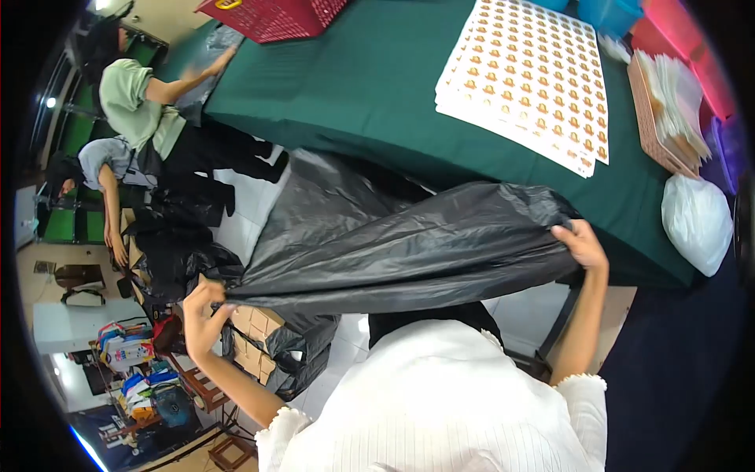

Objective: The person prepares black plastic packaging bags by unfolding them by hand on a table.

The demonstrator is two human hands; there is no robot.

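A large black plastic bag (409,244) stretches across in front of my body, its near edge pulled fairly taut between my two hands. At its left end my left hand (206,318) pinches a gathered corner. My right hand (580,245) grips the other end, with the thumb over the plastic. The bag's far part hangs down beside the green-covered table (338,102), and its folds hide much of the floor.
On the table lie sticker sheets (527,86), a red basket (275,20) and a pink basket (661,126) of papers. A white plastic bag (696,224) hangs at the right corner. Two people (145,110) work at left, near cardboard boxes (255,338) in black bags.
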